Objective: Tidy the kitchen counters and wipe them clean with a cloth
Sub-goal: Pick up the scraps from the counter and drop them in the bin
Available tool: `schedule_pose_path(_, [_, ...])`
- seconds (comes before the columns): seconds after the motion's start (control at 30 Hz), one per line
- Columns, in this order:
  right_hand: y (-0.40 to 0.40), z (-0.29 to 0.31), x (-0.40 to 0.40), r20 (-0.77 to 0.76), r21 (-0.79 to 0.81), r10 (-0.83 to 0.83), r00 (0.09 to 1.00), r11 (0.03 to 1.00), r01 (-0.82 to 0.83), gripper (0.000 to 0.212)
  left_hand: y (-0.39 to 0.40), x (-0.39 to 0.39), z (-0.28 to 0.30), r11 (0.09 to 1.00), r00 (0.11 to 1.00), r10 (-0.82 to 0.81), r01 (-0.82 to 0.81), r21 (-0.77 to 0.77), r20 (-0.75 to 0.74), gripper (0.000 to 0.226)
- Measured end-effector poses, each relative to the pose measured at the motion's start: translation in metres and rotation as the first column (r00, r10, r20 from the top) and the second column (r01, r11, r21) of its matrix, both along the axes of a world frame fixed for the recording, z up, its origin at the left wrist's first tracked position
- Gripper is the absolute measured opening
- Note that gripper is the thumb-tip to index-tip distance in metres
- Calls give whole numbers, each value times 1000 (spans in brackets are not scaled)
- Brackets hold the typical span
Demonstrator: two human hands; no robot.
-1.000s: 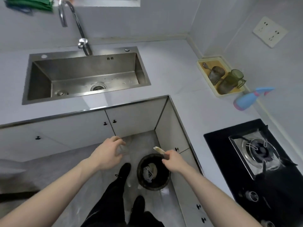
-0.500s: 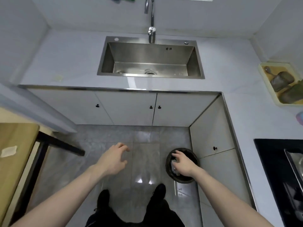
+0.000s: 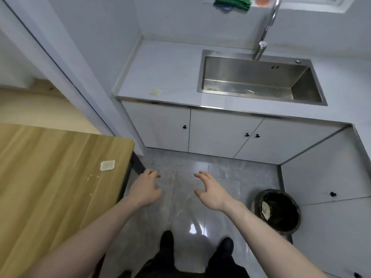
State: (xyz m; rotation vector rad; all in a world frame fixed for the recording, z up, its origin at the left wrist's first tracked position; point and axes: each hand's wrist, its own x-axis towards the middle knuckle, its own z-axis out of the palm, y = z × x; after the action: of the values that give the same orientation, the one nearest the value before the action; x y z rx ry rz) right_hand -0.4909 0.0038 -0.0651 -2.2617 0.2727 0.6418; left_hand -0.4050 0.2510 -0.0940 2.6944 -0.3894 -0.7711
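I hold my left hand (image 3: 145, 190) and right hand (image 3: 212, 192) out over the floor, fingers loose, grasping nothing. A small scrap (image 3: 156, 92) lies on the counter (image 3: 170, 69) left of the sink (image 3: 259, 77).

Pale grey counter (image 3: 170, 77), small beige scrap (image 3: 156, 92) near front edge; green cloth (image 3: 232, 3) on ledge.

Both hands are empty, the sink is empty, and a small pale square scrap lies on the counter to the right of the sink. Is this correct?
Not quite. In the head view the small pale scrap lies on the counter to the left of the sink, near the front edge. The rest holds: the left hand and right hand hold nothing, and the sink is empty.
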Motion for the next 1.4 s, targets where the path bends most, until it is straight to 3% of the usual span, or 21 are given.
schedule_pose_path(0.27, [74, 15, 37, 26, -37, 125, 992, 992, -124, 62, 93, 34, -15, 954, 957, 287, -284, 94, -30, 65])
schedule_pose_path(0.43, [93, 17, 49, 40, -49, 177, 983, 983, -175, 62, 128, 53, -30, 927, 951, 309, -295, 231, -25, 78])
schedule_pose_path(0.57, [102, 13, 59, 28, -42, 169, 985, 985, -167, 62, 142, 79, -42, 914, 941, 320, -277, 295, -107, 78])
schedule_pose_path(0.83, [119, 14, 102, -3, -43, 43, 999, 998, -43, 59, 164, 115, -69, 941, 938, 252, -181, 286, -236, 73])
schedule_pose_path(0.93, [126, 16, 113, -7, -20, -7, 1000, 1000, 7, 57, 174, 110, -79, 950, 941, 224, -153, 271, -255, 84])
schedule_pose_path(1.2, [104, 15, 109, -41, -28, -146, 988, 989, 145, 55, 182, 128, -75, 947, 976, 119, -57, 315, -180, 80])
schedule_pose_path(1.4, [58, 18, 80, -42, -14, -317, 947, 948, 317, 54, 103, 132, -42, 978, 980, -183, 190, 85, -83, 75])
